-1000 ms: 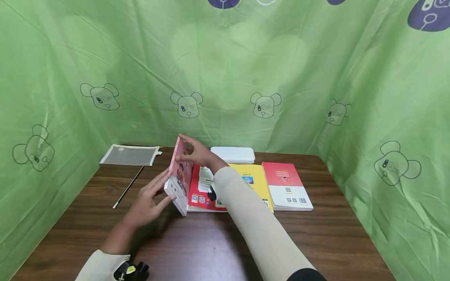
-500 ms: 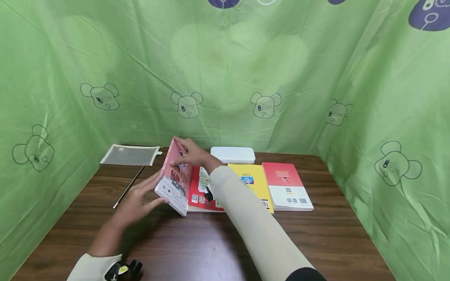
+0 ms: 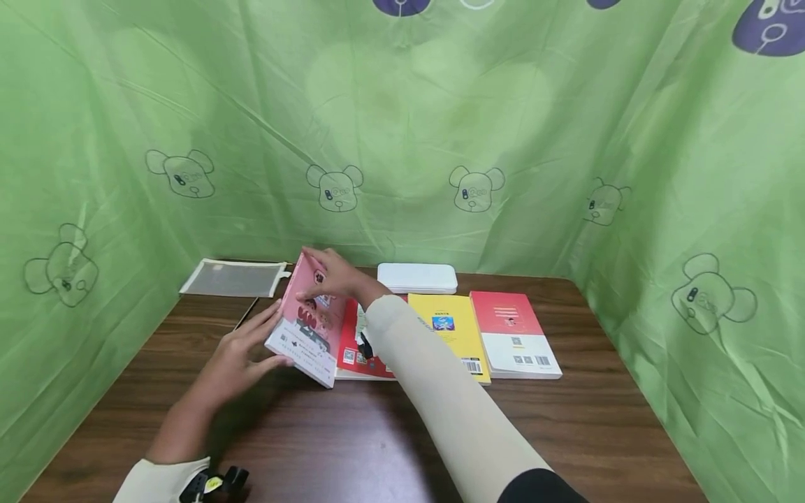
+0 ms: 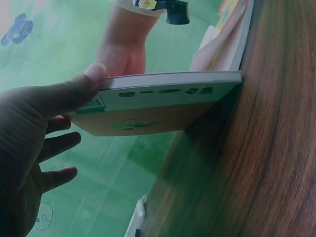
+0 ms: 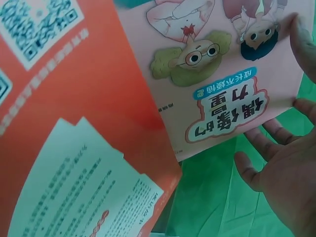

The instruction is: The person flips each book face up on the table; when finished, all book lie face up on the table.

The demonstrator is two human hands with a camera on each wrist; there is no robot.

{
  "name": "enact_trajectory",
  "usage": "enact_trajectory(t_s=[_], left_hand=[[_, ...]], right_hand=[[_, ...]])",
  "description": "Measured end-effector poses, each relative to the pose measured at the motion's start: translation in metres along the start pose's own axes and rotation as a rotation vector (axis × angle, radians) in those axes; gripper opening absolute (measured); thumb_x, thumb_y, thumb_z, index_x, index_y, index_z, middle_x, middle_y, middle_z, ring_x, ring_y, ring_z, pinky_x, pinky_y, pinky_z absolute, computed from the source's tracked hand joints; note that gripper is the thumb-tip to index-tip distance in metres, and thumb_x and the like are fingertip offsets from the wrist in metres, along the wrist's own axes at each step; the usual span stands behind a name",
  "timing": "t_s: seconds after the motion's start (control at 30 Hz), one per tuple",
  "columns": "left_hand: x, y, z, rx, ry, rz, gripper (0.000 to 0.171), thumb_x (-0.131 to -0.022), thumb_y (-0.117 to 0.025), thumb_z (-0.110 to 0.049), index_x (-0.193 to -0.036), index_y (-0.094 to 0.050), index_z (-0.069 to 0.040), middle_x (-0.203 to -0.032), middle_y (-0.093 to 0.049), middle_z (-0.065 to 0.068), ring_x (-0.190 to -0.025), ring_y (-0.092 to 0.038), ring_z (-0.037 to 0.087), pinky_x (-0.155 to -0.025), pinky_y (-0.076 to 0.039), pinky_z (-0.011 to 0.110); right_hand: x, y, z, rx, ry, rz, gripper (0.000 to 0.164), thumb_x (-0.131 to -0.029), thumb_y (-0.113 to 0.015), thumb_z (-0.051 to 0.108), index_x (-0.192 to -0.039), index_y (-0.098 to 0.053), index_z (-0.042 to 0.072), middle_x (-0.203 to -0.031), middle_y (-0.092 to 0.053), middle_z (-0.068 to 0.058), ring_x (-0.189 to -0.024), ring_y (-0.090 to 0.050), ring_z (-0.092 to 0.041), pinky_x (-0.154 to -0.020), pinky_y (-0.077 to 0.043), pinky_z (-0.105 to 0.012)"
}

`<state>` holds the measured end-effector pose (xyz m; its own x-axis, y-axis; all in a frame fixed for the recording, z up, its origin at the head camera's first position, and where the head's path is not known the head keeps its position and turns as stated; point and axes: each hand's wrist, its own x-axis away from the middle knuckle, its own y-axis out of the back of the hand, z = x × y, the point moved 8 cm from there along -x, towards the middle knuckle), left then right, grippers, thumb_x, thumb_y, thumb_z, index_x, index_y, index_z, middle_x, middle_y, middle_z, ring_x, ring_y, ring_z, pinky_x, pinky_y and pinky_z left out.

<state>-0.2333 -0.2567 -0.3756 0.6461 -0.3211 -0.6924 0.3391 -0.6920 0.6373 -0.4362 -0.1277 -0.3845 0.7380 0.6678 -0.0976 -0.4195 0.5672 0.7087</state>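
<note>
A pink picture-cover book (image 3: 314,318) stands tilted on its edge, left of a red book (image 3: 349,355) lying on the table. My left hand (image 3: 229,367) pinches its near left corner; in the left wrist view the thumb of that hand (image 4: 29,133) lies on one face and a finger is behind the other. At the far end, my right hand (image 3: 339,274) holds the book's upper edge with its thumb on the cover. In the right wrist view, the pink cover (image 5: 212,64) with cartoon children shows beside the red cover (image 5: 108,98). My right forearm hides part of the red book.
Right of the red book lie a yellow book (image 3: 448,342) and a pink-and-white book (image 3: 516,342). Behind them sits a white flat case (image 3: 417,278). At the back left are a mesh zip pouch (image 3: 235,279) and a thin stick (image 3: 247,314). Green curtains (image 3: 402,126) surround the table.
The pink book's upper edge has leaned left and downward, so more of its cover faces up. Both hands have moved left with it.
</note>
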Motion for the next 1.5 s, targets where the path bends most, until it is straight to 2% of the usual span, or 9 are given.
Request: enact_trajectory(t_s=[0.27, 0.43, 0.57, 1.0, 1.1, 1.27, 1.33, 1.4, 1.5], left_hand=[[0.011, 0.007, 0.010, -0.019, 0.036, -0.015, 0.094, -0.058, -0.100, -0.004, -0.144, -0.064, 0.010, -0.151, -0.063, 0.031, -0.151, -0.039, -0.006, -0.122, -0.029, 0.005], [0.019, 0.009, 0.019, -0.059, 0.076, -0.009, 0.093, -0.058, -0.102, -0.011, -0.142, -0.067, 0.008, -0.149, -0.065, 0.029, -0.145, -0.060, 0.028, -0.123, -0.025, 0.004], [0.024, 0.011, 0.025, -0.080, 0.096, -0.012, 0.093, -0.056, -0.103, -0.012, -0.140, -0.069, 0.007, -0.146, -0.067, 0.028, -0.130, -0.064, 0.049, -0.123, -0.023, 0.003], [0.042, 0.006, 0.041, -0.107, 0.132, 0.041, 0.092, -0.059, -0.102, -0.019, -0.140, -0.067, 0.010, -0.146, -0.065, 0.033, -0.126, -0.061, 0.058, -0.122, -0.016, 0.002], [0.047, 0.006, 0.044, -0.113, 0.125, 0.042, 0.092, -0.058, -0.101, -0.018, -0.138, -0.067, 0.011, -0.145, -0.065, 0.034, -0.125, -0.061, 0.060, -0.122, -0.015, 0.002], [0.056, 0.003, 0.047, -0.131, 0.127, 0.050, 0.089, -0.060, -0.101, -0.017, -0.137, -0.067, 0.013, -0.143, -0.065, 0.036, -0.126, -0.062, 0.060, -0.122, -0.014, 0.002], [0.059, 0.000, 0.049, -0.149, 0.137, 0.062, 0.088, -0.061, -0.101, -0.018, -0.136, -0.068, 0.014, -0.143, -0.066, 0.035, -0.127, -0.062, 0.059, -0.129, -0.025, 0.013], [0.062, -0.003, 0.052, -0.163, 0.157, 0.080, 0.087, -0.063, -0.101, -0.020, -0.136, -0.068, 0.013, -0.142, -0.066, 0.035, -0.128, -0.063, 0.059, -0.130, -0.040, 0.038], [0.065, -0.007, 0.055, -0.190, 0.193, 0.121, 0.085, -0.066, -0.101, -0.024, -0.136, -0.069, 0.013, -0.143, -0.066, 0.035, -0.129, -0.062, 0.059, -0.106, -0.049, 0.075]], right_hand=[[-0.007, -0.014, 0.000, 0.039, -0.020, 0.032, 0.113, -0.085, -0.096, 0.038, -0.174, -0.029, 0.022, -0.160, -0.045, -0.017, -0.137, -0.054, -0.027, -0.123, -0.049, -0.042], [-0.011, -0.024, -0.002, 0.025, -0.047, 0.033, 0.113, -0.083, -0.098, 0.033, -0.174, -0.031, 0.023, -0.163, -0.043, -0.014, -0.146, -0.052, -0.029, -0.127, -0.044, -0.044], [-0.013, -0.032, 0.000, 0.017, -0.041, 0.030, 0.112, -0.081, -0.099, 0.033, -0.173, -0.034, 0.019, -0.165, -0.044, -0.014, -0.150, -0.050, -0.030, -0.129, -0.043, -0.044], [-0.013, -0.048, -0.015, 0.042, -0.099, 0.043, 0.100, -0.083, -0.097, 0.024, -0.167, -0.045, 0.014, -0.170, -0.045, -0.010, -0.157, -0.045, -0.026, -0.131, -0.039, -0.037], [-0.012, -0.053, -0.019, 0.064, -0.133, 0.042, 0.096, -0.082, -0.097, 0.027, -0.165, -0.049, 0.017, -0.168, -0.051, -0.005, -0.157, -0.047, -0.023, -0.133, -0.037, -0.044], [-0.010, -0.059, -0.024, 0.115, -0.173, 0.028, 0.095, -0.079, -0.099, 0.034, -0.162, -0.054, 0.024, -0.167, -0.054, 0.002, -0.159, -0.047, -0.023, -0.134, -0.021, -0.071], [-0.009, -0.061, -0.026, 0.125, -0.188, 0.025, 0.094, -0.079, -0.099, 0.035, -0.161, -0.055, 0.025, -0.168, -0.054, 0.003, -0.159, -0.046, -0.024, -0.133, -0.016, -0.076], [-0.006, -0.063, -0.027, 0.126, -0.191, 0.030, 0.093, -0.080, -0.098, 0.035, -0.161, -0.055, 0.022, -0.168, -0.053, 0.002, -0.161, -0.045, -0.026, -0.133, -0.014, -0.077], [-0.003, -0.066, -0.027, 0.142, -0.200, 0.040, 0.089, -0.082, -0.097, 0.035, -0.160, -0.056, 0.023, -0.167, -0.054, 0.004, -0.161, -0.044, -0.026, -0.133, -0.013, -0.075]])
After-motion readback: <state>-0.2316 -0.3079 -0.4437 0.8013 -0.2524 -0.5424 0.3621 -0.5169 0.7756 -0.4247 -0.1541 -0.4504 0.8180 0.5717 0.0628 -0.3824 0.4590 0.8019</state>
